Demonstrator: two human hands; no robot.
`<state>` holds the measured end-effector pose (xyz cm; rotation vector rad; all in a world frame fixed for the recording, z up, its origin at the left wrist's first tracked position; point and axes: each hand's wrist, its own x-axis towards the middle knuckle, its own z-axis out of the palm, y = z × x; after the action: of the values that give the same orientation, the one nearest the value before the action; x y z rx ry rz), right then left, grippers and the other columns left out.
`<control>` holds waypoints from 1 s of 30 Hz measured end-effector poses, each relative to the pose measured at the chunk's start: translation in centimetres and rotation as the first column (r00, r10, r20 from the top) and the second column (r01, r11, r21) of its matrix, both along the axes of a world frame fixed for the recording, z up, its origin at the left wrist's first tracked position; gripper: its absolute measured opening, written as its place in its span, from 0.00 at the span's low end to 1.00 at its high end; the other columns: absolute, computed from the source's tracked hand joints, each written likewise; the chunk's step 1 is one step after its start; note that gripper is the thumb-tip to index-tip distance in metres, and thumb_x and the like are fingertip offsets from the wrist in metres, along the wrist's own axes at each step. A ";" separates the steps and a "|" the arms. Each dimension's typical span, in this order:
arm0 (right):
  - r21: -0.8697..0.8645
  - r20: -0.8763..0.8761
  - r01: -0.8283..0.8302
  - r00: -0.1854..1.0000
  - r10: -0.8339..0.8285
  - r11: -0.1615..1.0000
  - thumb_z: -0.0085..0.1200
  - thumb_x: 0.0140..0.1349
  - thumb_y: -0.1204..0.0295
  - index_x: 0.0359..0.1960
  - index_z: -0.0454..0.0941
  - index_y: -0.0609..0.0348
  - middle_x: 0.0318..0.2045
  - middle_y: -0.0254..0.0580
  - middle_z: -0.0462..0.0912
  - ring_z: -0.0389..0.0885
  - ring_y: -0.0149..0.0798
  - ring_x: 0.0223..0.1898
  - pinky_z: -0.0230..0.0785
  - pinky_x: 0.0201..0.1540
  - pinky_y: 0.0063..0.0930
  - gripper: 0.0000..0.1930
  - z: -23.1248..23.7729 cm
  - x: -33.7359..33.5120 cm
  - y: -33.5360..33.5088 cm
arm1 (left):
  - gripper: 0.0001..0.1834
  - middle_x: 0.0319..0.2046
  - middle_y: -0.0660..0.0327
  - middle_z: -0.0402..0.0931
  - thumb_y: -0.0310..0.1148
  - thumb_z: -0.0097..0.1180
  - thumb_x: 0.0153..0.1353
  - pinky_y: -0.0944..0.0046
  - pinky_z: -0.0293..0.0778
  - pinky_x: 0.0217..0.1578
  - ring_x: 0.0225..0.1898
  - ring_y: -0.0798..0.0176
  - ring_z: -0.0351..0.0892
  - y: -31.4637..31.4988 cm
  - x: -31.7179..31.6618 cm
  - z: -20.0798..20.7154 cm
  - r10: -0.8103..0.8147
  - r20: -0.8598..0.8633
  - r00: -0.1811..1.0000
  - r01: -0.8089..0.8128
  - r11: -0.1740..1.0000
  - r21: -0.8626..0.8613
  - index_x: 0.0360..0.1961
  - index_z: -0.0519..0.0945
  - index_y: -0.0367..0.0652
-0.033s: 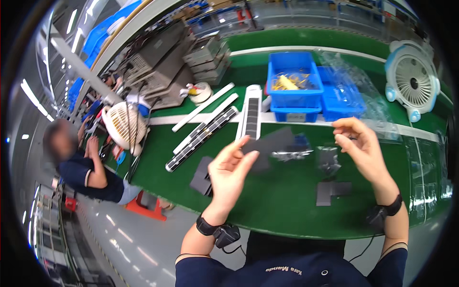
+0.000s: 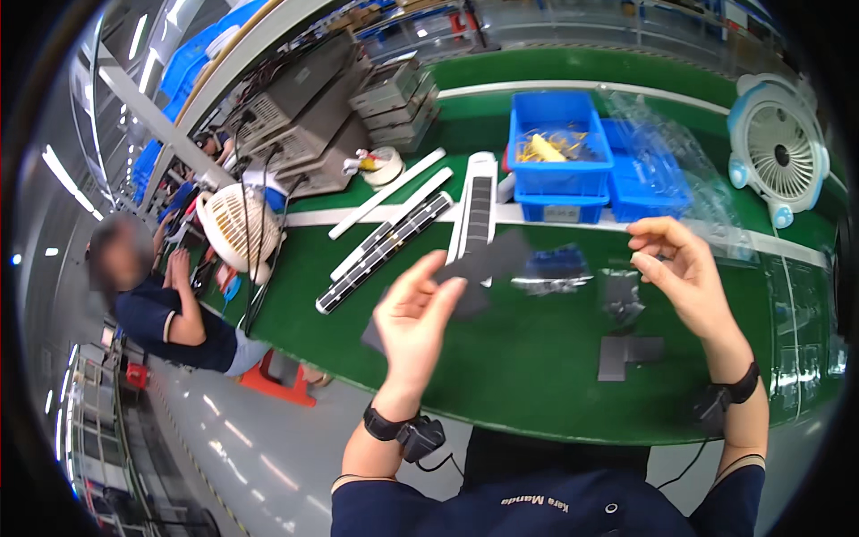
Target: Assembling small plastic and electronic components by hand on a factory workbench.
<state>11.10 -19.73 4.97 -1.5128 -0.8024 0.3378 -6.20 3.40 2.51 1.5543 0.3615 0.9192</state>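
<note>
My left hand [image 2: 412, 318] pinches a thin dark grey sheet piece [image 2: 501, 259] between thumb and fingers, above the table. The piece has an angled outline and is slightly blurred. My right hand [image 2: 684, 277] hovers to the right with thumb and forefinger apart and nothing visible between them. Below it lie a small clear bag [image 2: 622, 297] with dark contents and a flat dark grey L-shaped piece [image 2: 614, 360]. Partly hidden behind my left hand are more dark grey pieces [image 2: 372, 336]. A clear packet with blue contents [image 2: 553, 268] rests beyond the held sheet.
On the green table [image 2: 519, 385] lie a white housing with a dark strip [image 2: 480, 206] and several long strips [image 2: 385, 251]. Blue bins [image 2: 559, 183], clear plastic film [image 2: 707, 197] and a fan [image 2: 777, 152] stand farther back. At the left, a person [image 2: 179, 309] sits beside another fan [image 2: 237, 233].
My left hand has shifted slightly left and down with the dark grey sheet, which has tilted a little. The right hand has barely moved. The whole view has shifted slightly.
</note>
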 end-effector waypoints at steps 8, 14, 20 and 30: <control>-0.040 -0.026 -0.285 0.958 0.284 0.958 0.49 0.60 0.79 0.53 0.70 0.63 0.50 0.42 0.73 0.76 0.33 0.47 0.69 0.46 0.24 0.18 -1.1 -0.6 0.8 | 0.18 0.21 0.74 0.69 0.25 0.64 0.52 0.78 0.61 0.27 0.22 0.80 0.64 7.7 -9.6 -5.0 0.462 -0.183 0.868 -0.469 0.883 0.003 0.47 0.79 0.38; -0.029 -0.119 -0.344 0.933 0.339 0.938 0.40 0.62 0.82 0.54 0.70 0.61 0.50 0.41 0.74 0.78 0.32 0.45 0.69 0.48 0.25 0.18 -0.5 -2.3 1.4 | 0.18 0.42 0.61 0.71 0.28 0.66 0.48 0.64 0.68 0.43 0.47 0.62 0.68 4.7 -8.7 -2.5 0.772 -0.044 0.634 -0.470 0.430 0.771 0.43 0.81 0.43; -0.036 0.082 -0.299 0.950 0.301 0.953 0.38 0.63 0.82 0.51 0.73 0.60 0.44 0.43 0.76 0.80 0.35 0.42 0.72 0.45 0.26 0.17 0.5 -3.4 0.6 | 0.14 0.31 0.61 0.78 0.28 0.63 0.51 0.67 0.69 0.43 0.38 0.65 0.76 -2.7 -0.5 2.9 -0.167 -0.387 0.907 0.348 0.814 0.464 0.41 0.81 0.37; -0.034 0.692 0.169 0.715 -0.099 0.985 0.51 0.60 0.76 0.50 0.73 0.61 0.40 0.47 0.77 0.79 0.44 0.41 0.71 0.44 0.31 0.15 0.3 -3.0 0.9 | 0.04 0.23 0.63 0.77 0.25 0.65 0.50 0.68 0.66 0.35 0.30 0.68 0.70 -5.5 4.1 1.8 -0.288 -0.250 0.924 0.374 0.813 0.447 0.23 0.82 0.36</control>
<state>8.06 -18.86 5.26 -1.7980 -1.2616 -0.3440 -2.11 -2.13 4.27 2.0927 -0.0426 0.6221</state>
